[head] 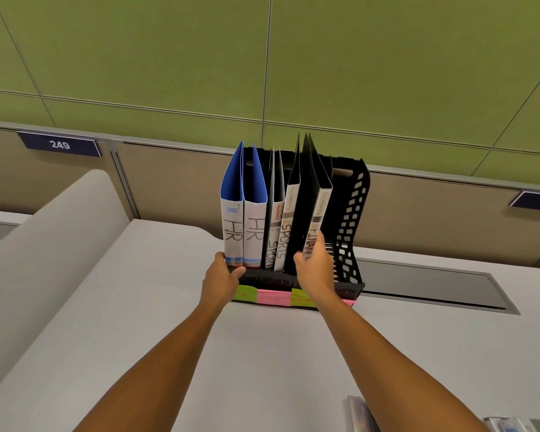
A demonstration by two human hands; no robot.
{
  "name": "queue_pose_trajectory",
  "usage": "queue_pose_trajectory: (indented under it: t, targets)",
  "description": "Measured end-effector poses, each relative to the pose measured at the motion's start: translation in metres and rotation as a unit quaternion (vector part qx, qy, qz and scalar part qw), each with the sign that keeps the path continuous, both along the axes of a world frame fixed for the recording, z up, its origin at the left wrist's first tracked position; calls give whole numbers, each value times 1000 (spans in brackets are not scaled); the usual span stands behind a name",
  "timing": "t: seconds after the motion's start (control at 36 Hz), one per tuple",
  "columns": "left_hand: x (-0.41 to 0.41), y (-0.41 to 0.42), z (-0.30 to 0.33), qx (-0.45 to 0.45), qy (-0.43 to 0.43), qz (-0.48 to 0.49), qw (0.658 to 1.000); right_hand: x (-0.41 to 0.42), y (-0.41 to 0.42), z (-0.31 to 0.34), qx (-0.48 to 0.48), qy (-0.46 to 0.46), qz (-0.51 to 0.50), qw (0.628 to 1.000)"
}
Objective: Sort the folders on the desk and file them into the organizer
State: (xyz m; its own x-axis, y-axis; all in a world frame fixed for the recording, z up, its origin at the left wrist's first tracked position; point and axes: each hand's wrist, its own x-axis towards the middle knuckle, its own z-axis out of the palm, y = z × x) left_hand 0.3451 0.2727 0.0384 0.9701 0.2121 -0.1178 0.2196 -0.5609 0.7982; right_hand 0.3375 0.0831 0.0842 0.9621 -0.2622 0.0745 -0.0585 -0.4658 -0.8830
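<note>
Black organizer [351, 213] stands upright at the back of the tabletop [138, 307]. 5 folders stand in it: 2 HR folders [243, 232] at the left, 2 SPORTS folders [279, 241] in the middle, 1 FINANCE folder [317, 226] right of them. The rightmost bay looks vacant.

Left hand [220, 277] grips the organizer's front left corner, thumb over the lip. Right hand [312, 269] grasps the foot of the FINANCE folder's spine, fingers curled round it.

Risks, as judged:
- FINANCE folder leans and its covers splay at the top; pushed home crooked, it could foul a divider or the neighbouring SPORTS folder
- If the left hand lets go, the push may slide the organizer back
- More items [499, 425] at the near right edge appear unfiled; detail cannot be made out
</note>
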Motion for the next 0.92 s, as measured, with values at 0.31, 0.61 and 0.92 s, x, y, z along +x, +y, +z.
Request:
queue_pose_trajectory:
  t: [0.31,0.61,0.92]
  targets:
    - [-17,-10,3,-33,-18,13,999,-18,-12,-1,-18,58,31,998]
    - [-66,-32,-11,-120,-82,29,989,-48,-32,15,14,91,45,995]
    - [-155,-75,-30,-167,-20,-20,986,-124,-57,-5,83,74,10,994]
